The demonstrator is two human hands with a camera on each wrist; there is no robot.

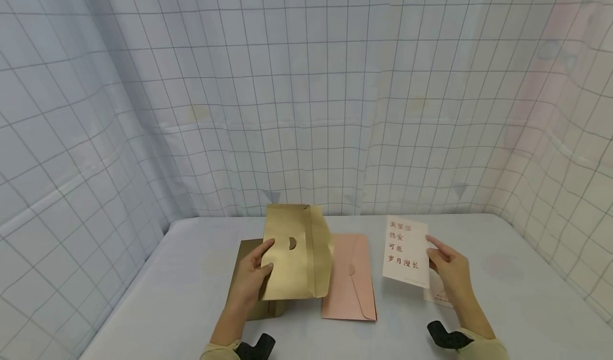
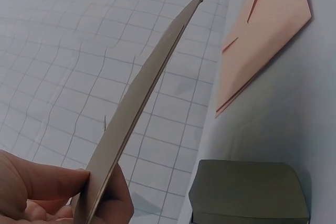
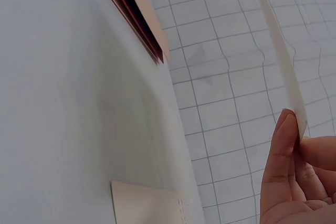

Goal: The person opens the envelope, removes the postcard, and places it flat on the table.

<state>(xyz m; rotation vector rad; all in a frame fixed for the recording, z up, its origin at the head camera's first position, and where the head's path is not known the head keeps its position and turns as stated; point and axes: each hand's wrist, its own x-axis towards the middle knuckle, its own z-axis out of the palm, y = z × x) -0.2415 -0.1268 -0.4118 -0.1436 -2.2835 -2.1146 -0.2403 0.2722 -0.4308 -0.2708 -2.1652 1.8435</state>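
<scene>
Pinching a gold envelope (image 1: 288, 272) by its left edge with the left grip (image 1: 250, 277) and a printed card (image 1: 406, 252) by its right edge with the right grip (image 1: 451, 272), squeezed nearly closed, above the tabletop (image 1: 163, 296). Probably light, kinda stiff and easy to crease, so stick to edges. Reaching forward with forearms (image 1: 471, 312) well apart.

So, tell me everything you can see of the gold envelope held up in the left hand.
The gold envelope is rectangular and looks like thin, slightly shiny card. In the head view, its flap stands open on the right, with a dark half-moon slot in the body near the fold. The left hand pinches its left edge between thumb and fingers, raised off the table. It partly covers a darker gold item and a pink envelope. Its contents, if any, cannot be seen.
</scene>
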